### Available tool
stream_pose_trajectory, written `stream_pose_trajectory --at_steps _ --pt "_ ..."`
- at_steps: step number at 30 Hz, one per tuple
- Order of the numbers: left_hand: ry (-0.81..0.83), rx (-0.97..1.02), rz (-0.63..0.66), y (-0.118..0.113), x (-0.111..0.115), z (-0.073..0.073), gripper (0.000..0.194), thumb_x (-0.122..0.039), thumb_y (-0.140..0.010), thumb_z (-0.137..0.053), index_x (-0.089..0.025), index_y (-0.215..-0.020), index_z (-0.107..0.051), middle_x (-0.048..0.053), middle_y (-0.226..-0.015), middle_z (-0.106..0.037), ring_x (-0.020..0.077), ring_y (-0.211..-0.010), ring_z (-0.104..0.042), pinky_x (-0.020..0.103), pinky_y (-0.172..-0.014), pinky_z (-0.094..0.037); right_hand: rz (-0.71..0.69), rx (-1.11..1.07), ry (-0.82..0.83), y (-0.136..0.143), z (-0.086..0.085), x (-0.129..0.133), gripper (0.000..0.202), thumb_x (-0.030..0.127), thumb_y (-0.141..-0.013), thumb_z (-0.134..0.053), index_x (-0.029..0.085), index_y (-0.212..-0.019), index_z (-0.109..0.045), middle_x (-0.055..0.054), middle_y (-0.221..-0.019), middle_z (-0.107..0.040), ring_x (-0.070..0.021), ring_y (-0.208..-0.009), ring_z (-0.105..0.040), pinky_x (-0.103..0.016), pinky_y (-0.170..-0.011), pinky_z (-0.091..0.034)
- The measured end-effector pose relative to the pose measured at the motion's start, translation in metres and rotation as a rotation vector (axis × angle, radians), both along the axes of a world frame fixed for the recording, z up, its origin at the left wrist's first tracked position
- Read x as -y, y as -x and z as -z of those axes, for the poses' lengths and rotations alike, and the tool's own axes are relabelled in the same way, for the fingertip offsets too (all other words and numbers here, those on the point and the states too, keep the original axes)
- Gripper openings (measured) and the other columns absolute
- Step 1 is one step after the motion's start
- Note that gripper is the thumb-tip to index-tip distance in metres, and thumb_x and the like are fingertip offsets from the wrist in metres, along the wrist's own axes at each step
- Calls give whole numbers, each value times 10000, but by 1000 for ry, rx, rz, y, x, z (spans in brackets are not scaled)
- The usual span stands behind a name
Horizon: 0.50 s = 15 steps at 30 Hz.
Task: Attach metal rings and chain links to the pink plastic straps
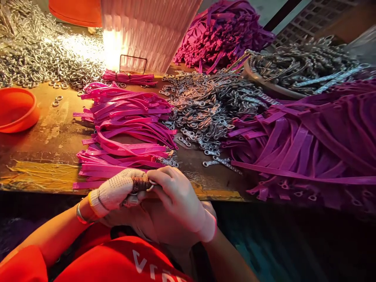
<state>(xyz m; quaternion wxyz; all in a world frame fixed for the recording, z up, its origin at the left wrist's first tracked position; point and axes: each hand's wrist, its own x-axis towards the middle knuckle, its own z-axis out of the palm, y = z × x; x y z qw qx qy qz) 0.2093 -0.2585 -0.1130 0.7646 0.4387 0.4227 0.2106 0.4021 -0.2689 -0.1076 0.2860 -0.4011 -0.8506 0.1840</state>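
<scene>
At the table's near edge my two gloved hands meet. My left hand [119, 190], in a dotted knit glove with a dark brown wrap on one finger, is closed; what lies inside its fingers is mostly hidden. A small metal ring [151, 185] shows at that wrapped finger's tip, pinched by my right hand [179, 197] in a plain white glove. Just beyond the hands lies a stack of pink straps [126, 129], some with metal end pieces. To its right spreads a heap of metal links with ringed ends [205, 105].
Loose metal rings [58, 58] are piled at the back left near an orange bowl [18, 109]. A ribbed translucent panel [147, 35] stands at the back. Purple straps [317, 137] cover the right side; another purple heap [223, 31] and a basin of metal links [258, 78] sit behind.
</scene>
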Motion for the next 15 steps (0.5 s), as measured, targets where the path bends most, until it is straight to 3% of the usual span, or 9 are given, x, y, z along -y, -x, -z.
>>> stream_pose_trajectory --at_steps 3,8,10,12,15 --pt "-36 -60 22 1 -3 -3 402 -513 -909 -591 -149 -743 -565 -27 -573 -514 67 -436 -371 199 -403 -265 55 110 -22 -2 -2 -2 158 225 -991 -488 190 -1011 -640 -44 -850 -644 -196 -779 -561 -325 -710 -417" --pt "-156 -119 49 2 -9 -17 336 -474 -915 -623 -159 -817 -559 -29 -642 -557 75 -526 -449 170 -454 -333 84 214 74 -1 -9 -5 264 199 -953 -499 216 -700 -573 5 -669 -573 -159 -638 -488 -318 -625 -318" --pt "-97 -71 31 0 -11 -19 323 -449 -923 -617 -164 -796 -533 -41 -615 -517 71 -520 -427 166 -447 -315 145 204 41 4 -9 -4 308 185 -946 -487 222 -643 -527 14 -623 -543 -151 -606 -462 -322 -614 -296" --pt "21 4 -19 -3 -13 -18 329 -446 -941 -587 -170 -781 -503 -52 -577 -478 61 -480 -371 168 -423 -265 255 189 -81 9 -6 -1 307 192 -958 -456 224 -663 -536 10 -603 -527 -159 -593 -443 -331 -618 -286" --pt "136 51 -45 -7 -17 -15 343 -446 -956 -558 -177 -758 -480 -59 -518 -445 56 -428 -316 179 -404 -226 331 160 -265 12 3 3 219 247 -998 -433 187 -880 -609 -8 -644 -569 -179 -613 -454 -343 -624 -283"
